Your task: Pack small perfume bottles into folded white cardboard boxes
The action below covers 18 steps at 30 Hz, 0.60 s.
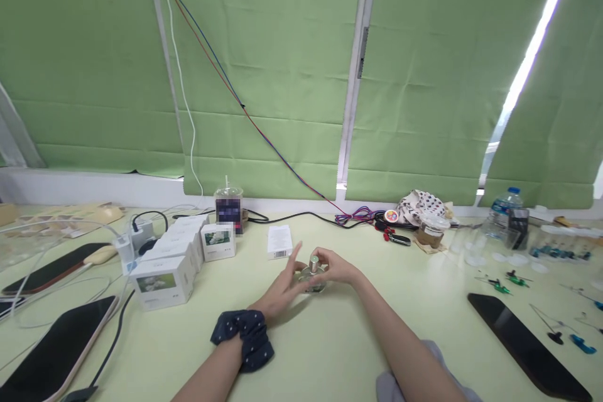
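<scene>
fingers (pixel 298 289) partly hide glass bottle (pixel 314 268)

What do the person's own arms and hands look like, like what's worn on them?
The left hand and right hand wear no gloves. The left forearm bears a puffy, dark navy scrunchie with small pale dots near the wrist. The right forearm shows no sleeve or band.

Bottle (pixel 313 266) partly hidden by fingers (pixel 327 276).
The cup's (pixel 229 204) label is blurred, the box's (pixel 280 240) print too small, the phone (pixel 61 348) cut off lower left.
</scene>
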Available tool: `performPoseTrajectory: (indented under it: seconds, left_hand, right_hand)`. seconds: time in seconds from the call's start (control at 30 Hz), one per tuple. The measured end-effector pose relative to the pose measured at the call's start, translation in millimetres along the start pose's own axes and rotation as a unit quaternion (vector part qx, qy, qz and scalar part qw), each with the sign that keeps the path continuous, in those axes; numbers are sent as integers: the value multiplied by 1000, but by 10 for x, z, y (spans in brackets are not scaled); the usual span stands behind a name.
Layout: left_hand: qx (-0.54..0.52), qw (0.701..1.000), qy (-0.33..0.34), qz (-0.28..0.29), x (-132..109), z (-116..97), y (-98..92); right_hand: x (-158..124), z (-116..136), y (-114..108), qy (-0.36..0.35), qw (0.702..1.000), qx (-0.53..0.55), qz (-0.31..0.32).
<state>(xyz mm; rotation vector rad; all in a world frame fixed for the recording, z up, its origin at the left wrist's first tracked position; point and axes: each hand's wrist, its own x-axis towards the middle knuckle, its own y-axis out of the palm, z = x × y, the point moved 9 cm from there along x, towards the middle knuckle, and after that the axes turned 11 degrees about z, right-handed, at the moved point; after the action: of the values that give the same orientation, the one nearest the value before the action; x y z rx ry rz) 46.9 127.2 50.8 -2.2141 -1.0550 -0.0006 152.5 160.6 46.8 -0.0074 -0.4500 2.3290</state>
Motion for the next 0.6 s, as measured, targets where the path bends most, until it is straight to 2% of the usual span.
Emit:
performPoseTrajectory:
  seconds: [0.1,0.17,0.23,0.27,0.33,0.47,0.6]
  left_hand:
    - [71,988,-42,-132,-61,160,-388]
    - [171,954,-125,-212,-130,313,-624]
    - [249,908,-227,-249,-200,478,-762]
    - [275,890,-265,-249,-220,545,-786]
    - [309,876,-298,-221,-212,634,-754]
    - [332,884,-283,-167,-153,668,-630]
    - [282,901,-272,-188,-161,635,-663]
  right_hand:
    - [4,-87,-20,25,999,-38,2]
    - [12,-110,-22,30,997,-64,6]
    - [23,-108,-3,29,996,-86,16]
    - [29,-101,14,28,995,-97,24]
    - [36,-88,45,28,992,-118,36]
    - [34,-116,56,59,986,-152,36]
    - [20,-187,36,108,979,-173,27]
